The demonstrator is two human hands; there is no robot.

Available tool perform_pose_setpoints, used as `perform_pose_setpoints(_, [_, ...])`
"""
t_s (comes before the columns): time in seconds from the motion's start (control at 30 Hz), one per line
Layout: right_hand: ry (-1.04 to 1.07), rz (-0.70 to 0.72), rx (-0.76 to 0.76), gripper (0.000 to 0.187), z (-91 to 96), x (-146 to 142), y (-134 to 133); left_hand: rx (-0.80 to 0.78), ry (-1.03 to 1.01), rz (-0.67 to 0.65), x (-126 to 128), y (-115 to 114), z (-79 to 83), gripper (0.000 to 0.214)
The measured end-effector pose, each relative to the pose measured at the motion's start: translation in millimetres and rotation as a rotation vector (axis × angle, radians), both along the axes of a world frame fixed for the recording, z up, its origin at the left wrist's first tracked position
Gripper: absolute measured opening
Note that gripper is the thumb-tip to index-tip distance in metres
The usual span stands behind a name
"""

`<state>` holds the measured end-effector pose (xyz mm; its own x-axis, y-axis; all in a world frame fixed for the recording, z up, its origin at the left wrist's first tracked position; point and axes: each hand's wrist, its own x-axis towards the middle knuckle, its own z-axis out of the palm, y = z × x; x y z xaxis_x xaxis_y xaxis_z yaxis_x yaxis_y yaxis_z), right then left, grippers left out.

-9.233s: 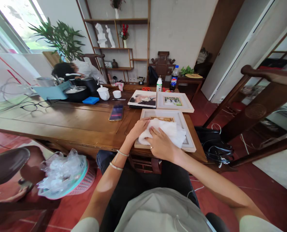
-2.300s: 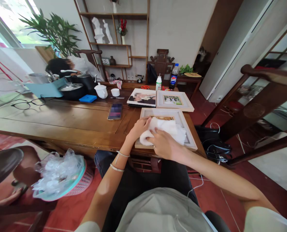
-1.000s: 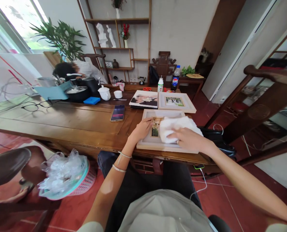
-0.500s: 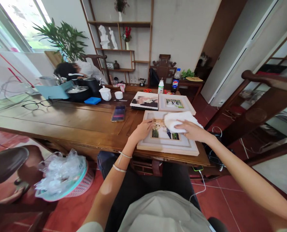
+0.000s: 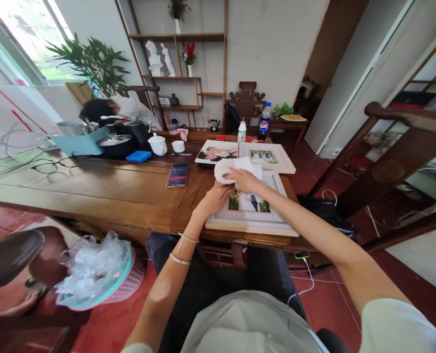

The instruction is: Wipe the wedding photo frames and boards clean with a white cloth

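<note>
A white towel (image 5: 236, 167) is bunched under my right hand (image 5: 245, 180), whose fingers are closed around it at the upper left of a picture frame (image 5: 253, 229). This pale wooden frame lies flat near the table's right end and holds a photo (image 5: 240, 203) inside a wide mat. My left hand (image 5: 217, 197) rests on the frame's left side with its fingers stretched out, just below the towel. My right forearm crosses over the frame and hides part of it.
Behind lie a second frame (image 5: 286, 162) and a photo panel (image 5: 207, 154). A phone (image 5: 177, 175), white teapot (image 5: 157, 145), cup (image 5: 178, 146), glasses (image 5: 47, 166), cola bottle (image 5: 264, 122) and small white bottle (image 5: 242, 132) stand about. A basket (image 5: 126, 284) of plastic bags sits on the floor.
My right hand has swept the towel from the frame's upper right to its upper left, close to my left hand. My left hand stays on the frame's left side.
</note>
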<state>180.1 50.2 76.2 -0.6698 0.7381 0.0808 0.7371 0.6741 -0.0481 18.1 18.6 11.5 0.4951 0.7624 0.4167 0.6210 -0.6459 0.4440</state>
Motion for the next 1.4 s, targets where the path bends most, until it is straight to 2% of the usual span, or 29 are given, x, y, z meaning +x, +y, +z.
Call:
perform_pose_setpoints(0.13, [-0.023, -0.098, 0.003, 0.044, 5.3, 42.7, -13.2, -0.016, -0.012, 0.015, 0.3, -2.0, -0.7, 0.035])
perform_pose_setpoints(0.27, [-0.087, -0.275, -0.023, 0.053, 15.1, 92.6, -29.8, -0.042, -0.02, 0.059, 1.6, -3.5, -1.5, 0.036])
perform_pose_setpoints(0.37, [-0.116, -0.344, 0.023, 0.058, 15.2, 98.3, -42.7, -0.054, -0.037, 0.071, 2.9, -4.8, 0.3, 0.037])
perform_pose_setpoints(0.43, [-0.123, -0.308, 0.073, 0.058, 10.6, 84.0, -51.0, -0.055, -0.072, 0.078, 3.4, -6.0, 2.5, 0.038])
perform_pose_setpoints(0.53, [-0.097, -0.172, 0.111, 0.057, 1.0, 48.5, -61.9, -0.012, -0.181, 0.09, 2.6, -8.3, 5.5, 0.04])
perform_pose_setpoints(0.63, [-0.05, 0.001, 0.086, 0.056, -4.9, 16.5, -72.8, 0.068, -0.306, 0.169, -0.4, -10.0, 6.3, 0.039])
perform_pose_setpoints(0.73, [-0.026, 0.121, 0.048, 0.057, -3.9, 4.0, -88.7, 0.104, -0.348, 0.242, -3.4, -9.5, 4.7, 0.036])
perform_pose_setpoints(0.8, [-0.018, 0.186, -0.016, 0.056, 1.2, 8.3, -104.3, 0.11, -0.33, 0.246, -4.3, -8.1, 3.2, 0.034])
perform_pose_setpoints(0.9, [0.01, 0.251, -0.137, 0.056, 15.8, 29.6, -134.1, 0.105, -0.294, 0.239, -4.5, -6.1, 1.7, 0.033])
perform_pose_setpoints(1.03, [0.04, 0.16, -0.237, 0.058, 39.6, 75.8, -172.3, 0.088, -0.278, 0.266, -4.8, -5.1, 1.4, 0.036])
perform_pose_setpoints(1.1, [0.069, 0.098, -0.231, 0.057, 44.2, 101.6, -184.6, 0.072, -0.301, 0.293, -4.9, -5.0, 0.1, 0.039])
perform_pose_setpoints(1.17, [0.127, 0.018, -0.136, 0.056, 38.8, 123.7, -190.6, 0.007, -0.356, 0.332, -4.8, -4.6, -2.4, 0.043])
perform_pose_setpoints(1.23, [0.172, -0.06, -0.018, 0.056, 24.0, 138.3, -191.6, -0.127, -0.454, 0.376, -4.5, -4.3, -4.9, 0.055])
perform_pose_setpoints(1.33, [0.189, -0.089, 0.044, 0.052, -5.2, 145.0, -188.7, -0.417, -0.672, 0.427, -4.9, -7.3, -3.2, 0.076])
perform_pose_setpoints(1.4, [0.213, -0.063, 0.031, 0.046, -20.2, 143.6, -186.5, -0.65, -0.84, 0.349, -6.1, -13.7, 3.4, 0.077])
